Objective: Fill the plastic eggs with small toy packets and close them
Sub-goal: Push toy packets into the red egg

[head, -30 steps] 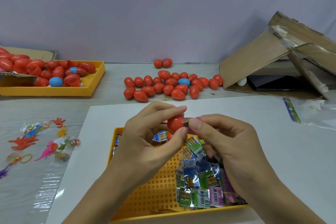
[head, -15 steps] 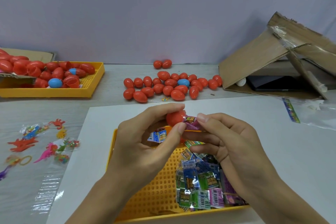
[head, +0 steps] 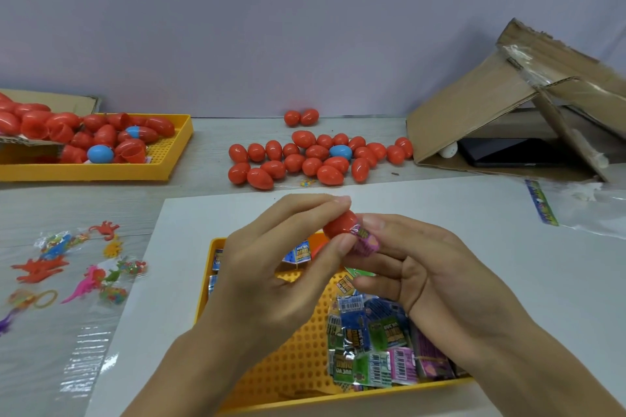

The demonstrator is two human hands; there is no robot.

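My left hand (head: 288, 264) pinches a red plastic egg half (head: 338, 225) between thumb and fingertips, above the near yellow tray (head: 271, 366). My right hand (head: 423, 267) holds a pink toy packet (head: 366, 242) at the egg's open mouth, partly pushed in. Several more small toy packets (head: 376, 345) lie heaped in the tray's right side, with a blue one (head: 299, 252) at its far edge. Closed red eggs and one blue egg (head: 318, 159) lie grouped on the table behind.
A second yellow tray (head: 169, 159) at far left holds open red egg halves and blue ones. Loose rubbery toys (head: 67, 267) lie on clear plastic at left. A collapsed cardboard box (head: 491, 105) with a dark device under it stands at right. White sheet (head: 474, 230) beneath the tray.
Both hands have lifted slightly with the egg half. The pink packet has been worked further out from between my fingers and against the egg's opening.
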